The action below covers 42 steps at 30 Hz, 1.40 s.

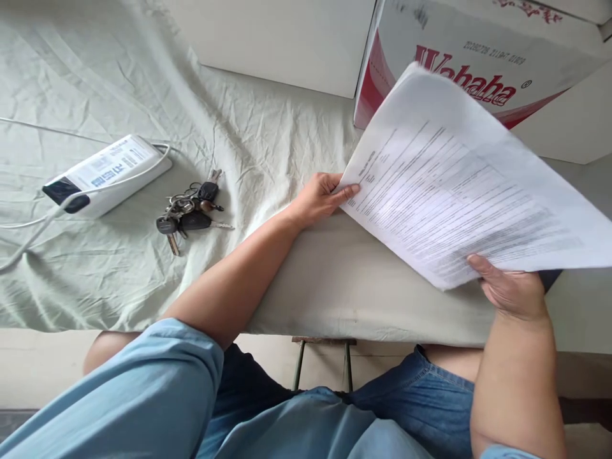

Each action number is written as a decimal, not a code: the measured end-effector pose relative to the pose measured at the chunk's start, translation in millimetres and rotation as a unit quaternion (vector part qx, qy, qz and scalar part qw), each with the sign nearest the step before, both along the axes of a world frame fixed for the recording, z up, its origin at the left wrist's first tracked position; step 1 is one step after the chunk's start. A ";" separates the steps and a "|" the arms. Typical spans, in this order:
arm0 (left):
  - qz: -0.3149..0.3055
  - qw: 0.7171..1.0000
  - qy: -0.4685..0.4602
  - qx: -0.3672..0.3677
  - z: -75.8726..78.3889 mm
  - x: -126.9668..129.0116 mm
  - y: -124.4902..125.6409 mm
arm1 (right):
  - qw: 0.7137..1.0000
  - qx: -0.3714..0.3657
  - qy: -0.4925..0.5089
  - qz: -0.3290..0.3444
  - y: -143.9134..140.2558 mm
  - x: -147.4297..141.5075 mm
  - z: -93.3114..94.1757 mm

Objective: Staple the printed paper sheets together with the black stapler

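Observation:
Printed sheets of paper point(449, 185) are held up at a slant over the right part of the cloth-covered surface. My left hand point(325, 196) pinches their left edge, its thumb on the printed face and its fingers behind. At the lower right edge, my right hand point(514, 290) is closed on them too, the thumb on top and the other fingers hidden underneath. The text lines are too small to read. Whether there are several sheets in the stack I cannot count. A dark edge of something point(549, 279) shows beside my right hand.
A bunch of keys point(194, 210) lies left of my left forearm. Farther left sits a white box-shaped device point(112, 172) with cables across it. Behind the paper stands a Wahaha carton point(478, 70), next to a white panel point(287, 38). Wrinkled pale cloth point(268, 140) covers the surface.

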<state>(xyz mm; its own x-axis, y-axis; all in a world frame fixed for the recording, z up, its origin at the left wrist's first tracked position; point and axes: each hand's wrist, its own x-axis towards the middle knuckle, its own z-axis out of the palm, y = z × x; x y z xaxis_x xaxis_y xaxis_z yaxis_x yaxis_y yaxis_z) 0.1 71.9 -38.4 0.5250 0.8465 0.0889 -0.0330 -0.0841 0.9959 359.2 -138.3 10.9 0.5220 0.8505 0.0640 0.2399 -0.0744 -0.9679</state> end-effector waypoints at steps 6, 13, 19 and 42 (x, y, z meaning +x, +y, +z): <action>-0.045 0.988 -0.083 -0.125 14.5 -3.3 -4.1 | 0.985 -0.093 0.072 0.126 -31.1 45.9 5.2; -0.274 0.947 0.083 -0.146 37.8 -9.0 -11.0 | 0.977 -0.067 0.157 0.128 -3.6 18.5 19.0; -0.324 0.936 0.137 -0.027 37.6 0.0 -16.2 | 0.987 -0.093 0.067 0.114 8.5 -60.4 -3.1; -0.085 0.951 0.091 0.282 -4.7 12.9 -27.4 | 0.962 -0.265 0.060 0.028 17.4 -27.0 -14.8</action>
<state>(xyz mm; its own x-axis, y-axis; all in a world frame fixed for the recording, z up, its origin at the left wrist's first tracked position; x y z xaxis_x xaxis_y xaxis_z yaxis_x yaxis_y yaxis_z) 13.0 44.5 -43.1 0.7003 0.5922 0.3986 0.0750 -0.6163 0.7839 332.2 -120.9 -3.9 0.4515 0.7739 -0.4440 0.1469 -0.5553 -0.8186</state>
